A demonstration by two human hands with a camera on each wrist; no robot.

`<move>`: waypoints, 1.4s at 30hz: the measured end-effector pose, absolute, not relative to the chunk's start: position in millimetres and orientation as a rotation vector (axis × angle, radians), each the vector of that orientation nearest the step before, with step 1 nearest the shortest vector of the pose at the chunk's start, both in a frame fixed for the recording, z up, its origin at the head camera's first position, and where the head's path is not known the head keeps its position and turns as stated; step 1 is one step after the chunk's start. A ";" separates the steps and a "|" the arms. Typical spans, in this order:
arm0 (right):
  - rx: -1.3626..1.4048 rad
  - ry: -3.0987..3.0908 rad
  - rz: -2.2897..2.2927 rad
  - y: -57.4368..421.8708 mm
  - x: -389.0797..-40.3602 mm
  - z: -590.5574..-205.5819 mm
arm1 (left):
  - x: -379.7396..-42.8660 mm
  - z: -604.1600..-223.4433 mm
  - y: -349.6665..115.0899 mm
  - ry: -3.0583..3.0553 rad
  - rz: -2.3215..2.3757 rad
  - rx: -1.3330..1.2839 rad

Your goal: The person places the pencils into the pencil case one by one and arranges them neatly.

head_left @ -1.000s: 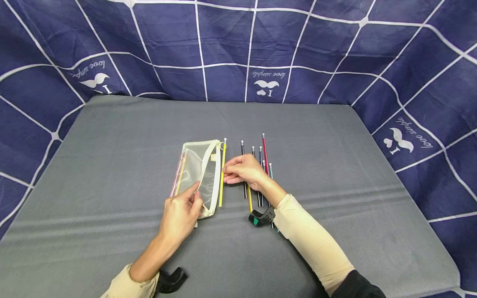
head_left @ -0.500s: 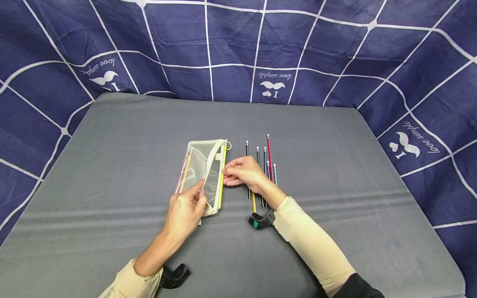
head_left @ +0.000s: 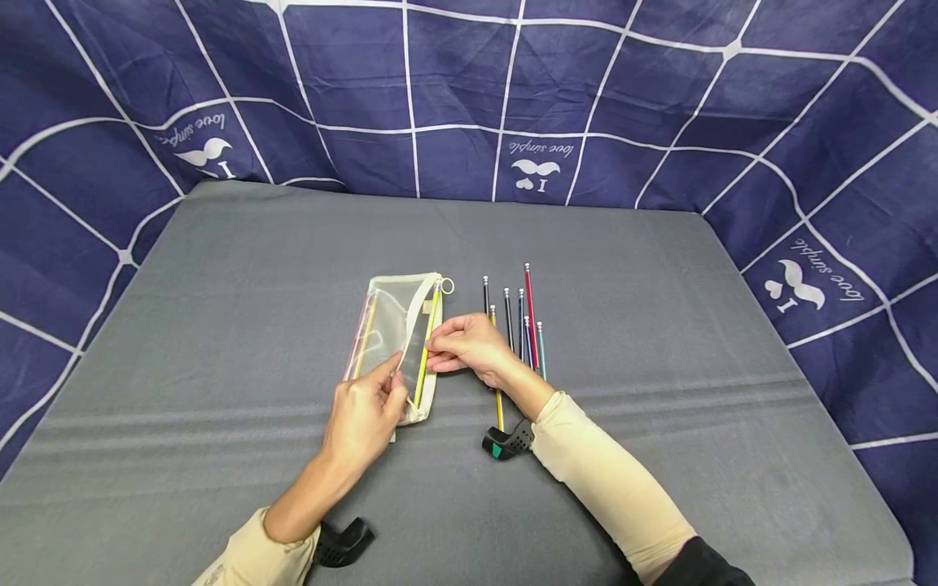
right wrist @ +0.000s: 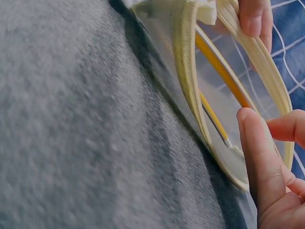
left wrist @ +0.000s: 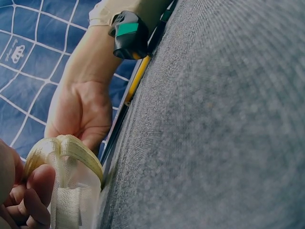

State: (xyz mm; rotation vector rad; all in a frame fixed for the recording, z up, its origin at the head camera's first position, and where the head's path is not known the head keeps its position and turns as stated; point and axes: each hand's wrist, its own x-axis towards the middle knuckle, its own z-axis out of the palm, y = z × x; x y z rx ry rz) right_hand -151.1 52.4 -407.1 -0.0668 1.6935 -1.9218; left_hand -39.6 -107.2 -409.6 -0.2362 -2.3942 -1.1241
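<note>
A see-through mesh pencil case [head_left: 388, 317] with cream zipper edging lies on the grey surface, its zipper spread apart. My left hand [head_left: 366, 415] pinches one zipper edge between thumb and index finger, holding the mouth wide. My right hand [head_left: 469, 350] pinches a yellow pencil [head_left: 423, 358] near its middle, the pencil lying lengthwise within the opening. In the right wrist view that yellow pencil [right wrist: 221, 67] sits between the two zipper edges, thumb and fingertip on it. Another yellow pencil [right wrist: 213, 116] shows deeper inside the case.
Several pencils lie right of the case, among them a red pencil [head_left: 531, 309], a teal pencil [head_left: 541, 350] and a black pencil [head_left: 509, 313]; another yellow pencil [head_left: 500, 411] runs partly under the right hand. A navy grid cloth [head_left: 454, 89] hangs behind the grey padded surface [head_left: 293, 236].
The right hand has moved left with the yellow pencil, bringing it from beside the case, over the near zipper edge, into the opening. The left hand keeps its pinch on the zipper edge.
</note>
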 end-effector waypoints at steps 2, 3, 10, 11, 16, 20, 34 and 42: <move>-0.076 1.686 -1.916 50.8 -149.3 -407.9 | -39.5 -409.5 -107.2 -2.392 -1.121 -0.240; -0.084 1.685 -1.913 50.0 -148.4 -407.9 | -39.5 -409.6 -107.1 -2.392 -1.120 -0.241; -0.147 1.678 -1.940 49.3 -146.7 -404.3 | -39.3 -409.5 -107.1 -2.396 -1.122 -0.241; -0.152 1.678 -1.946 49.8 -147.0 -403.7 | -39.3 -409.4 -107.1 -2.397 -1.118 -0.243; -0.168 1.672 -1.962 51.9 -148.3 -401.3 | -38.7 -409.2 -107.3 -2.395 -1.109 -0.243; -0.172 1.683 -1.957 53.9 -148.8 -401.0 | -38.3 -409.4 -107.3 -2.398 -1.109 -0.244; -0.177 1.733 -1.955 62.4 -153.5 -393.4 | -39.5 -408.9 -106.5 -2.378 -1.117 -0.244; -0.179 1.754 -1.967 74.8 -159.1 -392.8 | -38.5 -409.1 -106.2 -2.378 -1.126 -0.241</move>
